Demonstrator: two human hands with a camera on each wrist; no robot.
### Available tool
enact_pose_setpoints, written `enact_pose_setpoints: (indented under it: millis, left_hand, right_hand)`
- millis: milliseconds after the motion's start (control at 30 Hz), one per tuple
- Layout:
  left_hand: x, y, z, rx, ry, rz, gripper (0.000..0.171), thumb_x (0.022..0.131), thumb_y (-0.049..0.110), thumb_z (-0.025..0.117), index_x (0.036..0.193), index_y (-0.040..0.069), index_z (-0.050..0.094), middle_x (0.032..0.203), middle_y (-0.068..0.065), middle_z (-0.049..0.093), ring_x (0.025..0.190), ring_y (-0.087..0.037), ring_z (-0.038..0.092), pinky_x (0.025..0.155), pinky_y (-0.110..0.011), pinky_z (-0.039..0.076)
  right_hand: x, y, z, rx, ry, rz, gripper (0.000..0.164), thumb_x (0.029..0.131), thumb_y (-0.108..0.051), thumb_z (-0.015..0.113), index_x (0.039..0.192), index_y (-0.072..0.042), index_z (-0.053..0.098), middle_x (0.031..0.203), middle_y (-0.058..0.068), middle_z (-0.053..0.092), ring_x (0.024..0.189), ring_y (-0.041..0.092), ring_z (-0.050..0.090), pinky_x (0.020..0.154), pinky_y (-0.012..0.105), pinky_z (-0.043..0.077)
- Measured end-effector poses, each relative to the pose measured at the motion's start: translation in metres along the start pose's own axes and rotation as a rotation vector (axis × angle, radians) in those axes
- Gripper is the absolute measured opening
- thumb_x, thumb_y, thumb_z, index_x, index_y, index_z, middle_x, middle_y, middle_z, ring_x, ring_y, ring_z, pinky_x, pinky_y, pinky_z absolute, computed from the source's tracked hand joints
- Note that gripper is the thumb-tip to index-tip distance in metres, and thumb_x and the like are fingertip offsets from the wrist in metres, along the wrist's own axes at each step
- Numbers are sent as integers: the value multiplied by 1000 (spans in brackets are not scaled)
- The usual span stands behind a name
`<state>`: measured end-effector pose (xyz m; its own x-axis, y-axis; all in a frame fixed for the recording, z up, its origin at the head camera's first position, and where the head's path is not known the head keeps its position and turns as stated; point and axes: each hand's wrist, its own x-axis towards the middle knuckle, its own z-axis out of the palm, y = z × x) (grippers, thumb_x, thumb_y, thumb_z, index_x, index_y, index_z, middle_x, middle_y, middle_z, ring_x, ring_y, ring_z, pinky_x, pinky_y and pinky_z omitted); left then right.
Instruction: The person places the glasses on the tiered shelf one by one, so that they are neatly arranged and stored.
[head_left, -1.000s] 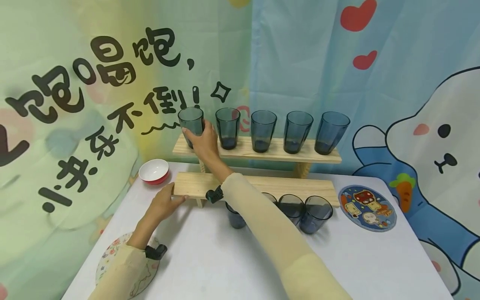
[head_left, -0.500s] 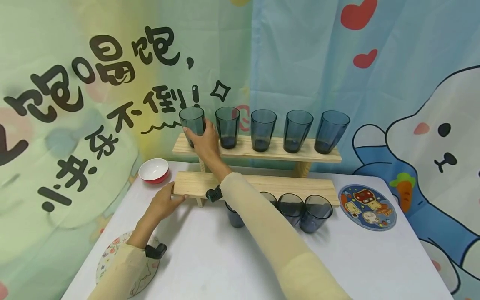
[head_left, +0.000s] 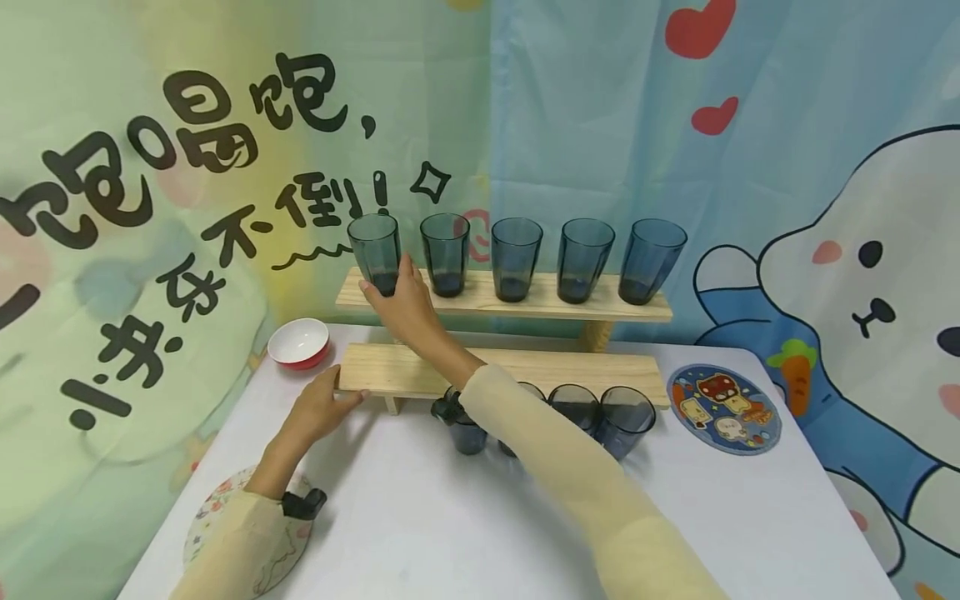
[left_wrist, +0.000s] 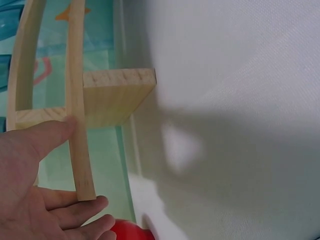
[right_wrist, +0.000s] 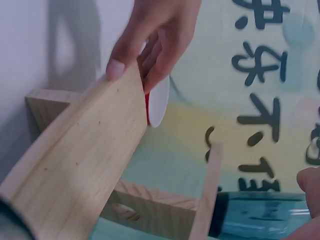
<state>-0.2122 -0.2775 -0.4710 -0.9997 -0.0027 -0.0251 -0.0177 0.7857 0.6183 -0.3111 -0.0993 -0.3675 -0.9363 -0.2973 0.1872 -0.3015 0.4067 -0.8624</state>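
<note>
In the head view, a row of blue-tinted drinking glasses stands on the upper board of a two-tier wooden shelf (head_left: 495,367). My right hand (head_left: 411,308) is just in front of the leftmost glass (head_left: 375,250), its thumb and fingers spread near the glass's lower part. That glass (right_wrist: 260,215) appears at the bottom of the right wrist view, with part of the hand at the right edge. My left hand (head_left: 318,408) grips the left end of the lower board; in the left wrist view its thumb (left_wrist: 52,135) presses the board's edge and the fingers wrap the end.
More glasses (head_left: 626,417) stand on the white table before the lower board, partly hidden by the right sleeve. A red-and-white bowl (head_left: 298,343) sits left of the shelf. A blue patterned round mat (head_left: 726,408) lies right, a floral one (head_left: 217,508) under the left forearm.
My right hand has moved down and back from the leftmost glass, which stays standing on the upper board. The left hand keeps its hold. The head view has shifted slightly.
</note>
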Motion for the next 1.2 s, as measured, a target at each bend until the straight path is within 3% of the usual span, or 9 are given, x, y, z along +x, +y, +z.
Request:
enact_pose_setpoints:
  millis: [167,333,500,600,733,900,1033,1200]
  left_hand:
    - [1,-5,-2,15,5,-6,72,104,32,68,153,-13,39,151,-36,50,142,-54,46,115,-67,39]
    - [5,-6,-1,18,3,4,72,104,31,69,153,-13,40,151,-36,50,142,-53,46,116,-66,39]
    - [6,-4,0,19,7,-1,70,103,30,69,152,-13,41,150,-35,51,142,-53,47,116,-66,39]
    - [5,-4,2,24,0,0,70,104,30,69,152,-13,41,151,-35,51,142,-53,47,116,-65,39]
    - [4,-4,3,19,7,18,68,103,28,69,150,-13,43,149,-36,53,140,-53,49,115,-65,40]
    - [4,-5,2,18,12,30,68,103,27,69,150,-14,43,148,-37,53,140,-54,49,115,-65,40]
    - [3,-5,2,20,10,28,67,102,27,70,148,-14,44,147,-37,53,139,-54,50,114,-65,41]
    - [4,-5,3,46,21,49,62,102,26,70,144,-14,48,141,-37,58,135,-54,53,112,-65,43]
  right_hand:
    - [-24,-4,-20,2,-79,-26,87,107,-51,57,170,-10,14,174,15,24,160,34,27,126,55,31]
    - [-48,7,-61,52,-94,-113,80,108,-47,57,169,-9,21,171,14,33,156,30,36,125,50,35]
    - [-76,35,-113,80,-60,-157,74,109,-45,56,167,-9,26,170,12,36,156,26,37,128,40,31]
    - [-100,53,-146,60,3,-147,68,110,-42,56,164,-9,33,166,12,41,154,28,40,128,39,31]
    - [-138,73,-188,36,118,-110,64,109,-35,61,161,-7,37,161,15,47,152,31,43,127,42,32]
    - [-180,99,-227,-21,258,-22,74,103,-36,70,162,-8,37,161,15,47,152,33,43,127,44,32]
    - [-205,128,-243,-134,332,60,80,100,-43,73,161,-5,38,160,19,48,151,39,43,123,55,35]
    - [-227,164,-246,-221,328,163,87,99,-51,72,161,-2,37,160,24,46,150,46,42,119,59,38]
